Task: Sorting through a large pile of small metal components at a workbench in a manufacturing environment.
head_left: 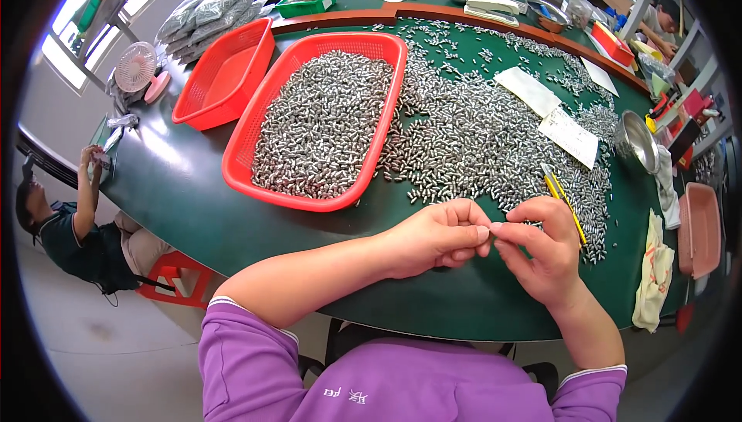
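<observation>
My left hand (448, 235) and my right hand (543, 246) meet fingertip to fingertip over the near edge of the green table. Both are closed in a pinch. Whatever lies between the fingertips is too small or hidden to make out. Just beyond them spreads a wide heap of small silvery metal parts (479, 140). A yellow utility knife (566, 207) rests on the heap right behind my right hand. To the left of the heap stands a red plastic basket (232, 161), filled with the same kind of parts.
An empty red basket (202, 105) stands farther left, near stacked grey bags (220, 16) and a pink fan (137, 66). Paper sheets (570, 134) lie on the heap. At right are a metal bowl (637, 142) and a yellowish cloth (653, 277). A person (73, 236) sits at left.
</observation>
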